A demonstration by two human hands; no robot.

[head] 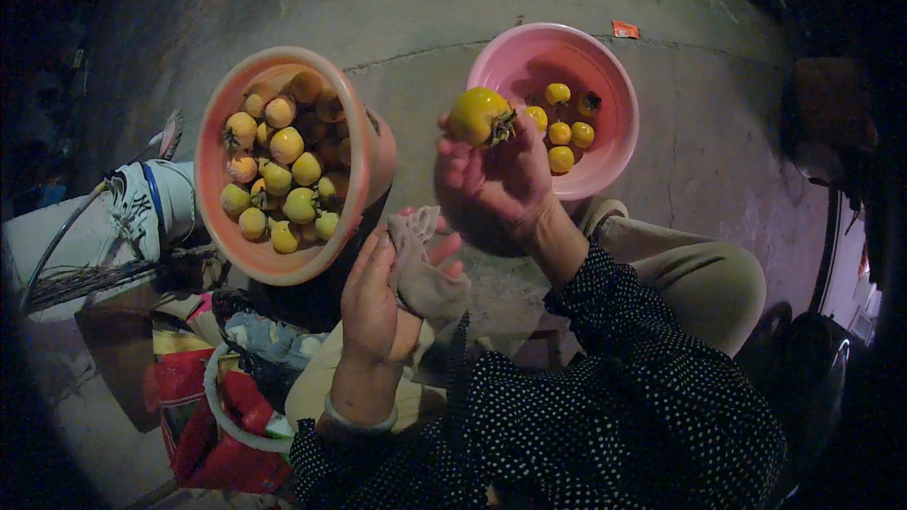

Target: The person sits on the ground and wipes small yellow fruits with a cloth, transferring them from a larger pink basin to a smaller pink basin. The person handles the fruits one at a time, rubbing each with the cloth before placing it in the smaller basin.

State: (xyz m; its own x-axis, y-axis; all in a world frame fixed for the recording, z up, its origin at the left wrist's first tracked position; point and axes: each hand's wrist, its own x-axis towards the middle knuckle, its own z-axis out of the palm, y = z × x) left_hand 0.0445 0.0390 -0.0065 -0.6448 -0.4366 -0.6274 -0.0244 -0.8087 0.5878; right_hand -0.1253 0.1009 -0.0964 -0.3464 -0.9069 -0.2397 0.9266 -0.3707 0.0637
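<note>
A yellow persimmon (476, 115) with its leafy calyx turned to the right sits in the fingers of my right hand (511, 184), palm upward. It is held over the near left rim of a pink plastic basin (618, 110). Several shiny persimmons (560, 132) lie in that basin. My left hand (375, 297) holds a crumpled greyish cloth (431, 287) between thumb and fingers. Left of it stands a tilted-looking orange-pink plastic bucket (375, 149), holding many yellow-green and orange persimmons (287, 145), some with a dull, whitish surface. The shaded fruit deeper inside is hard to make out.
An orange-red packet (626, 29) lies on the concrete floor (425, 0) beyond the basin. At left are a white bucket (170, 195), a twig broom (92, 283) and a red bag (241, 397). My bent knee (723, 276) is at right.
</note>
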